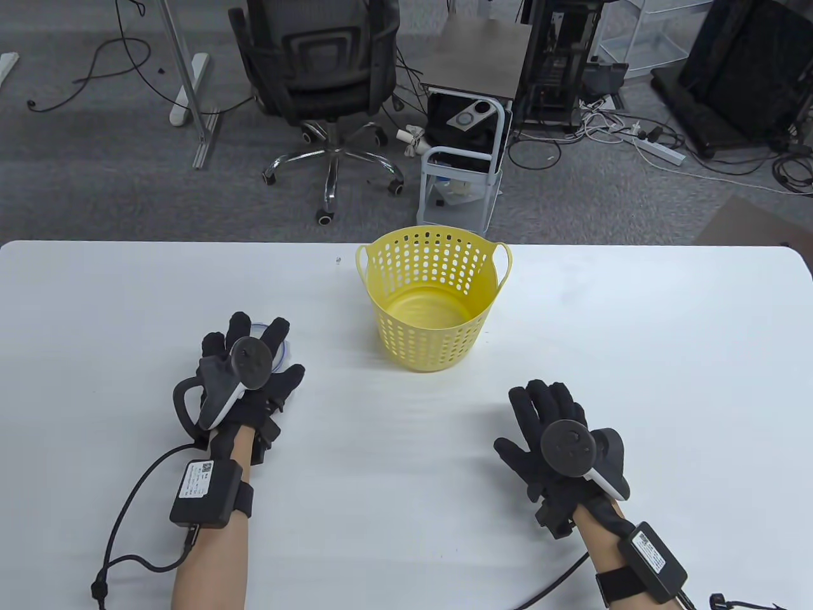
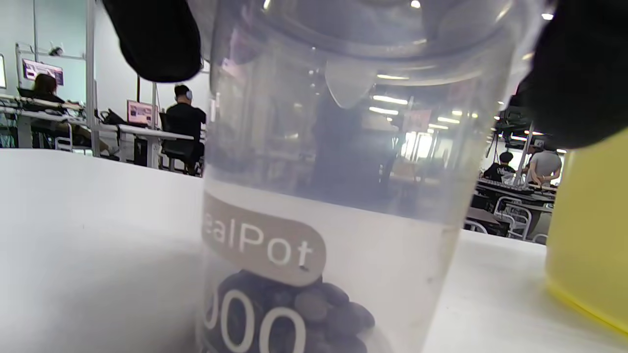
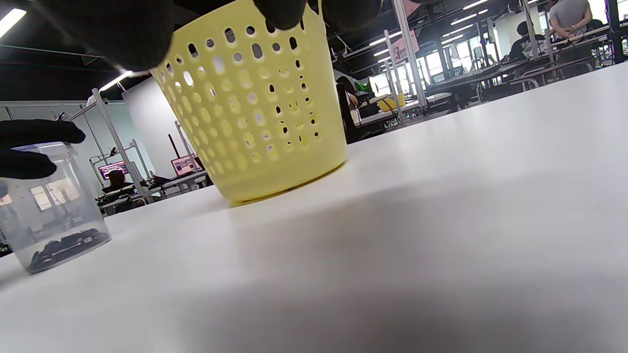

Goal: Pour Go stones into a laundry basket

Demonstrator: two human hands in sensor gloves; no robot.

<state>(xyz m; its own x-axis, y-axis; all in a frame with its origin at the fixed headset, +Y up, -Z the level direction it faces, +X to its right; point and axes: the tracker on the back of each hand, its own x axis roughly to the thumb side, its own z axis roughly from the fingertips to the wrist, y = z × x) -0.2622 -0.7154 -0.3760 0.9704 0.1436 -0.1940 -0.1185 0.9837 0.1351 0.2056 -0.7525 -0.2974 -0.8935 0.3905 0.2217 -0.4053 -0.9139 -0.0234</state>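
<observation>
A clear plastic cup (image 1: 285,353) with black Go stones (image 2: 294,314) in its bottom stands on the white table (image 1: 406,508). My left hand (image 1: 254,356) reaches over it and grips it near the rim, with fingers (image 2: 157,39) on both sides. The cup (image 3: 54,206) also shows at the left of the right wrist view. The yellow perforated laundry basket (image 1: 425,343) stands upright to the right of the cup, near the table's far edge, with nothing visible inside. My right hand (image 1: 540,406) lies flat and open on the table, right of and nearer than the basket (image 3: 255,113).
A tiny clear object (image 1: 337,259) lies on the table left of the basket. Beyond the far edge stand an office chair (image 1: 324,76) and a small cart (image 1: 463,159) on the floor.
</observation>
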